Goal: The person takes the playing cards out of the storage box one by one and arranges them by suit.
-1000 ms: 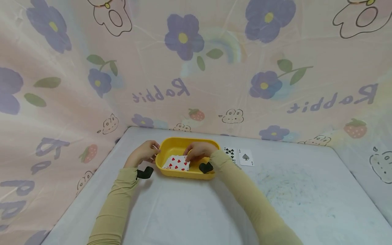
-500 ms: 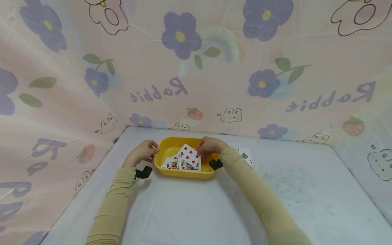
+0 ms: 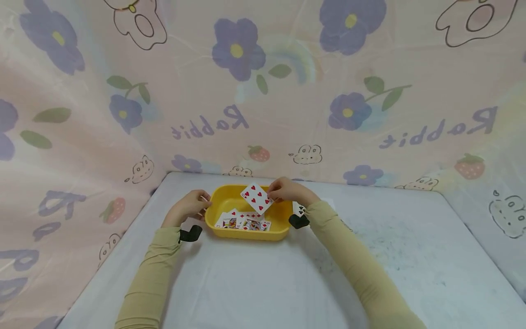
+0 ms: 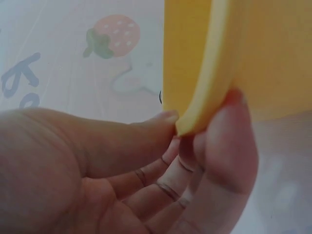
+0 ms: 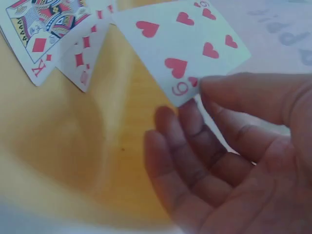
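My left hand (image 3: 190,206) pinches the left rim of a yellow plastic basin (image 3: 248,235); in the left wrist view the thumb and fingers squeeze that rim (image 4: 214,73) from both sides. With its thumb and fingertips, my right hand (image 3: 289,191) holds a six of hearts (image 3: 256,198) by one corner, tilted over the basin. The right wrist view shows this six of hearts (image 5: 187,46) face on. Lower in the basin several face-up cards overlap, among them a king of diamonds (image 5: 46,29) and a card with red diamond pips (image 5: 83,56).
Right of the basin, a black club card (image 3: 299,209) shows partly behind the right wrist. A black wrist mount (image 3: 190,233) sits at each sleeve. White cloth covers the table (image 3: 255,283); a patterned curtain (image 3: 271,114) rises behind and on the left.
The right hand has drawn the six of hearts up and back from the other cards, uncovering the king of diamonds and a diamond card. The left hand has stayed on the rim.
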The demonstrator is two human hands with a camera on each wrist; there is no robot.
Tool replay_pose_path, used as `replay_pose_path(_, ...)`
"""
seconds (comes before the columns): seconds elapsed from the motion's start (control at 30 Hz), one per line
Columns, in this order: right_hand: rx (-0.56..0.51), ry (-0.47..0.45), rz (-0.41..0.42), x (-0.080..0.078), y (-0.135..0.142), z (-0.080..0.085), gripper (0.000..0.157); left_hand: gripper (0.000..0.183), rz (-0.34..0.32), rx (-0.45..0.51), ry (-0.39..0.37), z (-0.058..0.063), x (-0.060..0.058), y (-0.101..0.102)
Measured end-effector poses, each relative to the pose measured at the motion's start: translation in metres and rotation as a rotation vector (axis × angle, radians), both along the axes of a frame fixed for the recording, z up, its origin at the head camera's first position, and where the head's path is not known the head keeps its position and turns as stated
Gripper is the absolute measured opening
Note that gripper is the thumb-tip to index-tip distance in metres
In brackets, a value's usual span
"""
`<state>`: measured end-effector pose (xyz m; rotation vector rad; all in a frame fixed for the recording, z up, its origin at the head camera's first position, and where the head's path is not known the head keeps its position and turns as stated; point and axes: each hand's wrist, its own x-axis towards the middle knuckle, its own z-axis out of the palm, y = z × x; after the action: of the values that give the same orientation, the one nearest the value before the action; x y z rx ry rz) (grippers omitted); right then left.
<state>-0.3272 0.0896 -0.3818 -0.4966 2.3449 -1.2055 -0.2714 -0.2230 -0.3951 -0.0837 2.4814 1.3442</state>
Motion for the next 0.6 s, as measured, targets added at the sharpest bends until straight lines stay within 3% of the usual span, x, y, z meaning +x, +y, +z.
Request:
replay_pose_path(0.27,-0.192,0.031,-0.120,0.011,0.047,0.002,0.021,0.021,-0.001,-0.011,0.010,-0.002,-0.001,0.000)
replay_pose_path(0.6,-0.236,0.007,-0.290,0.036,0.139,-0.018,0.034,0.023,-0.022,0.017,0.001,-0.004,-0.003,-0.005)
